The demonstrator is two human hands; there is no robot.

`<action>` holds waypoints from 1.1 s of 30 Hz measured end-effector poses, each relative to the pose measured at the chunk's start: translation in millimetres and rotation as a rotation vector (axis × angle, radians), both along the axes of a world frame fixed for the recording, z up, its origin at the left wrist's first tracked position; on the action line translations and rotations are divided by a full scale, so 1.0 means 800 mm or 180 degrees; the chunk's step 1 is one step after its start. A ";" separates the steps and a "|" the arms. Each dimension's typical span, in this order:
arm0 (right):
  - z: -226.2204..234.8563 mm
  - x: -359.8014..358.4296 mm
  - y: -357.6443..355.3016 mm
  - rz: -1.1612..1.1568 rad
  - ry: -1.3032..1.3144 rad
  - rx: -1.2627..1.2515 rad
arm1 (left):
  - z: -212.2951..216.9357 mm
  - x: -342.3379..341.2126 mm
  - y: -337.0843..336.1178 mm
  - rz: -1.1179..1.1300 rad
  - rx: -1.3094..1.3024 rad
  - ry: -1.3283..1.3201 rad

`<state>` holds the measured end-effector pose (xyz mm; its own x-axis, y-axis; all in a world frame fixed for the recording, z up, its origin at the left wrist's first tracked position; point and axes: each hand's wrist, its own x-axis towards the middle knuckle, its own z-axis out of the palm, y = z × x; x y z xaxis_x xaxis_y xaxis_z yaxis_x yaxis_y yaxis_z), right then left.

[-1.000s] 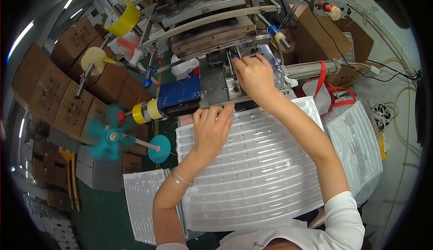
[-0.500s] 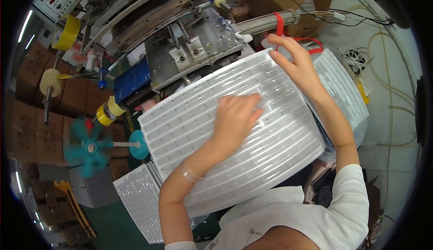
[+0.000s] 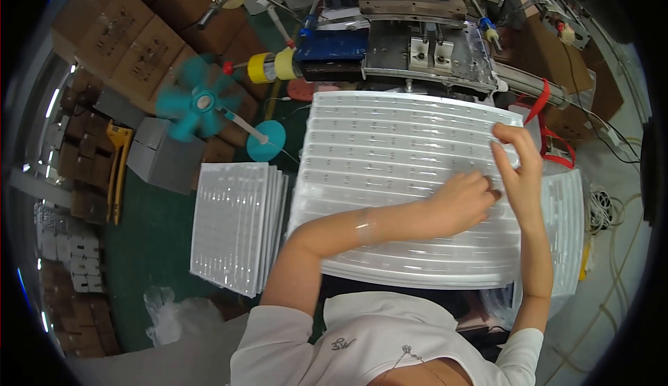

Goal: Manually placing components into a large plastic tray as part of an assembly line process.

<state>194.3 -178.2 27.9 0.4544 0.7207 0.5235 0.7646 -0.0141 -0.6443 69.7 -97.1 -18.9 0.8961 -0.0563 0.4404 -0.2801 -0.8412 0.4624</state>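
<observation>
A large ribbed sheet of clear moulded plastic trays (image 3: 390, 149) lies across my lap on top of a stack of like sheets. My left hand (image 3: 465, 201) reaches across it, fingers curled down onto the sheet near its right side. My right hand (image 3: 516, 167) grips the sheet's right edge, thumb on top. Both hands nearly touch each other.
A metal machine (image 3: 424, 52) with a blue block (image 3: 332, 46) stands just beyond the sheet. A second stack of tray sheets (image 3: 236, 226) lies at my left on the green floor. A teal fan (image 3: 198, 104), cardboard boxes (image 3: 118, 31) and tape rolls (image 3: 273, 66) are further left. More sheets (image 3: 567, 226) sit at my right.
My view has swung left and level. My left hand slid from the sheet's middle toward its right side, next to my right hand, which dropped from the far right corner down the right edge.
</observation>
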 end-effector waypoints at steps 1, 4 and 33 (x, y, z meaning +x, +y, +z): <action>0.005 -0.008 0.002 0.0028 0.0062 0.0081 | 0.022 -0.035 0.004 -0.0125 -0.0039 0.0154; -0.045 -0.068 0.084 0.0995 -0.0598 0.0184 | 0.063 -0.143 0.049 -0.0283 -0.0495 0.1424; 0.011 0.080 0.180 -0.0134 -0.0114 0.0957 | 0.076 0.076 0.230 0.1795 0.1090 -0.1432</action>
